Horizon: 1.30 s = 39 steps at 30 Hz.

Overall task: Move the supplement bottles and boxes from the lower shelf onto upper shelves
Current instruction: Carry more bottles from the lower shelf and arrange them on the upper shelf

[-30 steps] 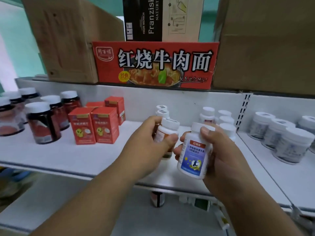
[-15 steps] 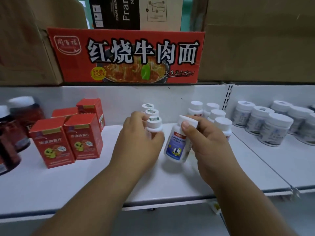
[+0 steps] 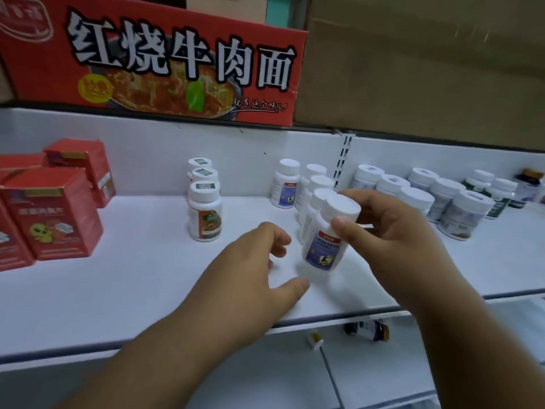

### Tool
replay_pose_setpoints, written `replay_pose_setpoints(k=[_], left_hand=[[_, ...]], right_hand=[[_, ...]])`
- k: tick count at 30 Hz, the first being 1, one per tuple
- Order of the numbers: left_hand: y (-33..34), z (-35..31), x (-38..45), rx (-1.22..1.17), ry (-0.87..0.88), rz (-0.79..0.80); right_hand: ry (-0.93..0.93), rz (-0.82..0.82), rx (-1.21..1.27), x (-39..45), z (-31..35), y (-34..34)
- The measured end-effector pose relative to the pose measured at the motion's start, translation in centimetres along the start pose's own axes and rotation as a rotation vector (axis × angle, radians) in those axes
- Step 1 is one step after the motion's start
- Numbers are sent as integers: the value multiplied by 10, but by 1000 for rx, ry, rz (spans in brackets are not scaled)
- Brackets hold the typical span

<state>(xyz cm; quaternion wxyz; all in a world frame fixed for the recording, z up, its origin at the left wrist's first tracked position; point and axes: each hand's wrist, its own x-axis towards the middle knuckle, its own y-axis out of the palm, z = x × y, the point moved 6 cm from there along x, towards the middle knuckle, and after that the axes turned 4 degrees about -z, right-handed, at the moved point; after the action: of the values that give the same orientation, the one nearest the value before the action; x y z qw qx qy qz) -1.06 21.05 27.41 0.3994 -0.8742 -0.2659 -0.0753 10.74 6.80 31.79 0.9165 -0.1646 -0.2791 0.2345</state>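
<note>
Both bare forearms reached forward and up from the lower edge of view. Left hand was empty, palm down, fingers loosely curled, thumb stretched out to the right. Right hand sat higher and just right of it, thumb and fingers closed around a white bottle, held tilted.

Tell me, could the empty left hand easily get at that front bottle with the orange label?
Probably yes. The left hand is open and empty, and the orange-label bottle stands at the front of its row, with bare shelf between them. The right hand, holding a blue-label bottle, is off to the other side.
</note>
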Motion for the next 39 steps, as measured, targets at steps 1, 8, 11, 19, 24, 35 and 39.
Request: replay_pose_setpoints(k=[1, 8, 11, 19, 24, 35, 39], left_hand=[[6, -4, 0, 50, 11, 4], [28, -23, -2, 358, 41, -127], [32, -29, -15, 380, -6, -222], [58, -58, -83, 452, 75, -424], [93, -38, -109, 458, -8, -226], [192, 11, -130, 374, -78, 36], [238, 44, -104, 412, -111, 124]], right_hand=[[5, 6, -72, 3, -6, -6], [-65, -74, -147, 12, -36, -11], [-215, -87, -192, 1, -37, -18], [-428, -21, -85, -43, -36, -28], [-446, -44, -125, -86, -38, -46], [-234, 64, -409, -159, -115, -50], [-72, 138, -468, -149, -186, -36]])
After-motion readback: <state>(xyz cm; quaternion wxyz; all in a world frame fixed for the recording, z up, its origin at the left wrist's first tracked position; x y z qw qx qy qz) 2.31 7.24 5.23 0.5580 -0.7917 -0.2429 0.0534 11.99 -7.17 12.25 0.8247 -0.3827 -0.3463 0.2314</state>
